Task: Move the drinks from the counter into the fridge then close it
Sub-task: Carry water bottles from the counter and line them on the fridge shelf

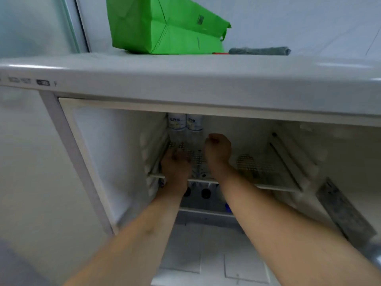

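**Both hands inside the open fridge, up on the wire shelf**

Both arms reach into the fridge [185,83] from the bottom of the frame. The left hand [175,166] sits on the left part of the wire shelf [268,168], near its front edge, fingers pointing toward the back. It's pretty blurry there, so I honestly can't tell if it's got hold of anything or is just lying on the wire. The right hand [217,148] is just right of it, a bit further in and higher in the frame, curled into a fist seen from the back. Whether there's something inside that fist, can't tell either.

Just behind the hands, at the back left of the same shelf, two clear bottles [184,125] with white labels stand upright side by side, touching or nearly so. Their tops are cut off by the fridge's upper frame. The right hand's knuckles are just beside the right-hand bottle.

Under the shelf, in the centre of the frame between the two forearms, you can see a couple of dark round caps [205,193] of more drinks on the level below, plus a bit of something blue by the right forearm.

Further out, on top of the fridge in the upper middle of the frame, there's a green bag [165,25], with a folded grey cloth [259,51] to its right.
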The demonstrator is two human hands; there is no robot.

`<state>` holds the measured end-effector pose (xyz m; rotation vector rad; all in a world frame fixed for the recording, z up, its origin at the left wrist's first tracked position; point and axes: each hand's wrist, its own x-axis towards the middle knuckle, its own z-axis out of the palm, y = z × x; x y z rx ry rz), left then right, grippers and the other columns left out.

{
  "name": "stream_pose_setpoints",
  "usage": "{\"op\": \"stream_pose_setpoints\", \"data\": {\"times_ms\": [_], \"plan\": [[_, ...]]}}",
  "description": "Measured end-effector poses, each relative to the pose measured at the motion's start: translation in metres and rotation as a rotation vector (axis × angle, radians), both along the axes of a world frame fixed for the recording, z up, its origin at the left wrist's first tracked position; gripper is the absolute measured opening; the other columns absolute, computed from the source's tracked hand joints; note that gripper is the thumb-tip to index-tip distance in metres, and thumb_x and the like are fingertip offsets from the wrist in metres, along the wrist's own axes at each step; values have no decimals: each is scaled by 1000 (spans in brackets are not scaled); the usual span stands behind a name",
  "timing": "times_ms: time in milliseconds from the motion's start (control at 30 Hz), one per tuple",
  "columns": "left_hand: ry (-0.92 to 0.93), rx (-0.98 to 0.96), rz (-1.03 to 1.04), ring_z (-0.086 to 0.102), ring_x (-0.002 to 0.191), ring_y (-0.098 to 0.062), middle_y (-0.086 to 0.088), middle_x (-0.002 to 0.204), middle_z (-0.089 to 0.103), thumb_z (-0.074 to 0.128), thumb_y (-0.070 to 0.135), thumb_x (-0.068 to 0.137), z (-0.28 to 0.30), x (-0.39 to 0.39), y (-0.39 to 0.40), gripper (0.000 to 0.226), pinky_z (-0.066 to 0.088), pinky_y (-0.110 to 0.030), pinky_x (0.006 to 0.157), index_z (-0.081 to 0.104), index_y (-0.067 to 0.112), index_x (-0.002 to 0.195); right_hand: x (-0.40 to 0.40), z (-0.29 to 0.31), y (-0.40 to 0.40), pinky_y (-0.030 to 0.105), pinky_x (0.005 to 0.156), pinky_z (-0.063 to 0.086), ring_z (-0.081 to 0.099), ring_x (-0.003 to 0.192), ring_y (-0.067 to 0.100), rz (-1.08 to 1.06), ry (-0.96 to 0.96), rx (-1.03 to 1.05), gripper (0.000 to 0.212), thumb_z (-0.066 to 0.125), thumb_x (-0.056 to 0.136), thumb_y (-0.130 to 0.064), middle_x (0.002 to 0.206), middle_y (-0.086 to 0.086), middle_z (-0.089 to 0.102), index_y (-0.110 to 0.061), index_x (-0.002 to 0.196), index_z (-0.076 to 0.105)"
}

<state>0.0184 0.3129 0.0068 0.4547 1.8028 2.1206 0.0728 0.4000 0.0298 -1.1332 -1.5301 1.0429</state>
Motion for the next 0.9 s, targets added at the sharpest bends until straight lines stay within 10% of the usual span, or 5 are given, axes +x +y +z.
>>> {"op": "stream_pose_setpoints", "data": {"times_ms": [200, 533, 900], "plan": [[158, -72, -54, 57, 52, -20, -4, 59, 63, 42, 14, 96, -19, 42, -46, 37, 46, -35, 50, 56, 21, 63, 54, -16, -58, 20, 67, 44, 57, 72, 9, -36, 311, 5, 23, 60, 89, -5, 73, -9, 61, -20, 72, 62], [234, -116, -391, 51, 49, -7, 8, 57, 59, 49, 23, 99, -64, 73, -105, 32, 41, -24, 44, 64, 38, 75, 166, -69, -138, 36, 79, 56, 66, 86, 16, -161, 263, -198, 11, 66, 92, -21, 91, -1, 70, -31, 88, 68], [103, -461, -963, 52, 47, -15, -4, 56, 62, 62, 11, 95, -191, 154, -184, 18, 45, -24, 43, 65, 7, 78, 323, -171, -304, 32, 68, 54, 64, 71, 15, -652, 141, -460, 8, 65, 92, -14, 76, 1, 69, -15, 87, 71]]}}
